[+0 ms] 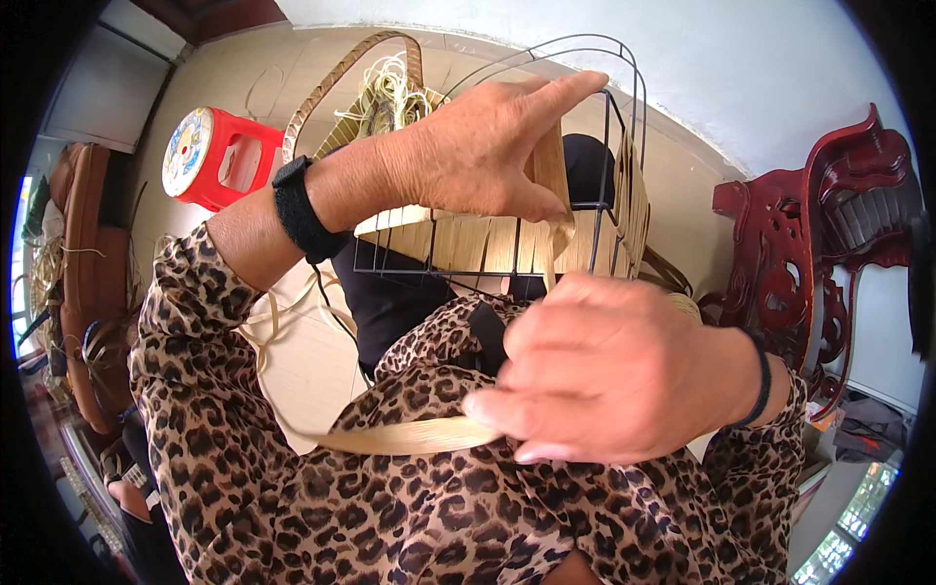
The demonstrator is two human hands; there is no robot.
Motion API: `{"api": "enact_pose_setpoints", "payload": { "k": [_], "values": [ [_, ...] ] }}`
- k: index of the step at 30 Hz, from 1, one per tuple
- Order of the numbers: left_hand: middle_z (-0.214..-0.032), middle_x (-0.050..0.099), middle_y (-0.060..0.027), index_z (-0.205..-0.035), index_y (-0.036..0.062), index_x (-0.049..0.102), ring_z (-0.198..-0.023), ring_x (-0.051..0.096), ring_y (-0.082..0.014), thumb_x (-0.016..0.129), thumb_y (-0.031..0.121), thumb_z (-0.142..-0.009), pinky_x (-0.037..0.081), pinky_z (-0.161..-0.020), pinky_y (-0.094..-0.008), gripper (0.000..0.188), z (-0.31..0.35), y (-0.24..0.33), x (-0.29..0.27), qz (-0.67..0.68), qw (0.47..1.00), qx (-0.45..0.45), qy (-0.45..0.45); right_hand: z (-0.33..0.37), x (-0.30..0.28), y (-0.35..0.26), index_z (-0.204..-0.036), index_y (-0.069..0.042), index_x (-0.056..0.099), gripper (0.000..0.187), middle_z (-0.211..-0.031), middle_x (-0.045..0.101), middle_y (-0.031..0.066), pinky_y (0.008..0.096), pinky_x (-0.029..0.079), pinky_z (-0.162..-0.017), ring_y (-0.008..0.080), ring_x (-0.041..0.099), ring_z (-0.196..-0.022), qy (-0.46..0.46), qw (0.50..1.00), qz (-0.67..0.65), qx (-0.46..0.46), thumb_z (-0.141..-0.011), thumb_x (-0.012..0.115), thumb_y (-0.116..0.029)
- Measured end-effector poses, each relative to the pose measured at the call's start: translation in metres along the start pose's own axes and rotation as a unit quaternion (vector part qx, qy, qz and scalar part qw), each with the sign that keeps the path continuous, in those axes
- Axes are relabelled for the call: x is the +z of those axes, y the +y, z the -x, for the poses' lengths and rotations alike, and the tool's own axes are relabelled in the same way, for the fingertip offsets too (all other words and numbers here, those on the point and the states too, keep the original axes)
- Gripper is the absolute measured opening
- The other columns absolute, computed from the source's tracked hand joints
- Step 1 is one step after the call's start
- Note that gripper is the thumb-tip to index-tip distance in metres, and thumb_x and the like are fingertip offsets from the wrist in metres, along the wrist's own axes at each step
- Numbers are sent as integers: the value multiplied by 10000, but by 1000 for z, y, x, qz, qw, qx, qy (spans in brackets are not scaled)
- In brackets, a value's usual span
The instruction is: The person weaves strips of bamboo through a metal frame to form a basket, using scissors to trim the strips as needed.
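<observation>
Black-wired basket (478, 246), partly clad in flat straw-coloured strips; left hand (478, 151) with fingers splayed over it; right hand (614, 370), blurred, seemingly closed round a pale strip (409, 436).

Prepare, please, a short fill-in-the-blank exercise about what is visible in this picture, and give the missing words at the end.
1. The left hand spreads over a wire frame, whose colour is ____.
2. A pale strip is held by the fingers of the ____ hand.
3. The stool with a patterned round top has a ____ body.
4. The carved wooden seat is at the picture's ____ side.

Missing words: black; right; red; right.
</observation>
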State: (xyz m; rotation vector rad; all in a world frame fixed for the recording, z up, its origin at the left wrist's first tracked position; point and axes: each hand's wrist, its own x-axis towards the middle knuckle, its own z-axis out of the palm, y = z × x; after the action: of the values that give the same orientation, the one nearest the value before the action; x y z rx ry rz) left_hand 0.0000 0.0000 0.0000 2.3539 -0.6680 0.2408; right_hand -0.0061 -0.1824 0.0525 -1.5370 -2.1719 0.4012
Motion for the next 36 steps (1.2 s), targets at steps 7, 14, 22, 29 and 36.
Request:
{"api": "enact_pose_setpoints", "payload": {
  "k": [7,14,22,29,36],
  "values": [
    [-990,482,-205,-1296,72,122,-840,535,-332,723,134,-530,454,-747,-373,975,8,4,2,11,1000,-15,5,28,-31,54,-911,-15,545,242,-836,566,112,285,433,-678,218,551,-782,288,911,131,265,-754,560,-199],
    [-1017,440,-232,-1272,22,146,-893,483,-377,672,107,-533,422,-752,-409,911,10,12,9,-55,997,26,54,40,-20,96,-955,-13,527,227,-854,571,96,268,422,-712,164,535,-794,297,896,-26,329,-789,514,-168],
    [-1117,407,-251,-1263,-1,168,-958,466,-378,693,103,-498,403,-799,-404,933,14,17,5,-67,997,39,28,14,-56,141,-974,20,548,257,-841,560,54,226,409,-733,125,513,-788,23,891,-347,292,-760,506,-117],
    [-1165,372,-249,-1249,-24,191,-1021,431,-400,694,122,-476,383,-847,-416,933,15,28,3,-66,997,40,11,-17,-49,148,-945,3,577,294,-912,578,115,218,416,-755,134,517,-838,-302,902,-254,176,-666,630,-71],
    [-1222,336,-225,-1258,-21,192,-1036,431,-375,683,102,-451,390,-849,-410,952,14,21,-4,-41,999,24,18,-33,-40,152,-948,5,574,287,-910,579,117,223,422,-747,140,524,-832,-408,858,-260,173,-676,617,-79]
  ]
}}
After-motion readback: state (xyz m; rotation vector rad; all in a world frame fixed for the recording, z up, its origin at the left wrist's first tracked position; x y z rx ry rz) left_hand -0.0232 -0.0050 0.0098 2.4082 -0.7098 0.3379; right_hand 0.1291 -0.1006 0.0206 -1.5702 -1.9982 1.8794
